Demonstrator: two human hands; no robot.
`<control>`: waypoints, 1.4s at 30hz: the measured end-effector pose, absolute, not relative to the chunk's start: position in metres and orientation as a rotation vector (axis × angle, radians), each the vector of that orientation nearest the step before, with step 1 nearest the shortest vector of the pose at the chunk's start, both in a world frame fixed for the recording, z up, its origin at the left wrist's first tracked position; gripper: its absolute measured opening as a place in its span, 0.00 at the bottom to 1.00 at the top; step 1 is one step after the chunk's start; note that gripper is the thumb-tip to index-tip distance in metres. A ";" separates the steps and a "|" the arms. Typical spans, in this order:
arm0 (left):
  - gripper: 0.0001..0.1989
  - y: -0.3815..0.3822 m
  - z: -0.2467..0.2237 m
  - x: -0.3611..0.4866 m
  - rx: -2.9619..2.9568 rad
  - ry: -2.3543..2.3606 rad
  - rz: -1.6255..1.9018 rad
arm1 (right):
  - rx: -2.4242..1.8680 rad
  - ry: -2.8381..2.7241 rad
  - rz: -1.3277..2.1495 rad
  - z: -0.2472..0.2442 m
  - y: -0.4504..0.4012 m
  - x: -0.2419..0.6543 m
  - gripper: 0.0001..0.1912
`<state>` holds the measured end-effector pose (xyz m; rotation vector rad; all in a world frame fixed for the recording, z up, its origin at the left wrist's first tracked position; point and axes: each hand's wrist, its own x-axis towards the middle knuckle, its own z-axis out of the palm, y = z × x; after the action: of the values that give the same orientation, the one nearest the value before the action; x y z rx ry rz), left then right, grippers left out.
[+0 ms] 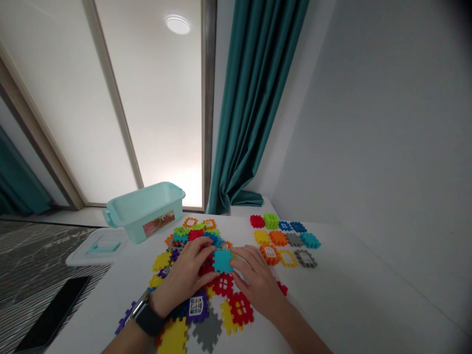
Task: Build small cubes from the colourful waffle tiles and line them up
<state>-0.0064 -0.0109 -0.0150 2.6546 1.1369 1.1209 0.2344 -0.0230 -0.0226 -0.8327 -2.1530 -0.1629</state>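
A teal fabric curtain hangs at the far left. Below it, on a dark surface with pale streaks, lies a flat black slab-shaped device. A clear plastic lid with a mint-coloured handle lies near the table edge. Behind it stands a mint plastic bin, rounded at the corners, with a printed label on its side.

The left wrist carries a smartwatch with a dark, smooth band. The left hand reaches over a loose heap of notched plastic tiles, its fingertips at the left edge of a cyan tile. This tile is square and flat-faced, with toothed edges; it is held between the two hands, above the heap. Nearby lie a purple tile with a white lattice window insert, a plain gray tile and a red tile with window-like openings.

The right hand meets the cyan tile's right edge with its fingertips. To its right, tiles lie in three rows on the smooth white table; the nearest row comprises an orange, a yellow and a gray window tile.
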 end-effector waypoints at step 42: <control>0.32 -0.013 -0.014 -0.003 2.735 1.081 0.913 | -1.055 -1.639 0.731 -0.033 -0.018 0.224 0.13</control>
<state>-0.0025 -0.0132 -0.0136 2.7349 1.0813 0.9125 0.2239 -0.0178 -0.0330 -1.0546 -1.6391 0.7307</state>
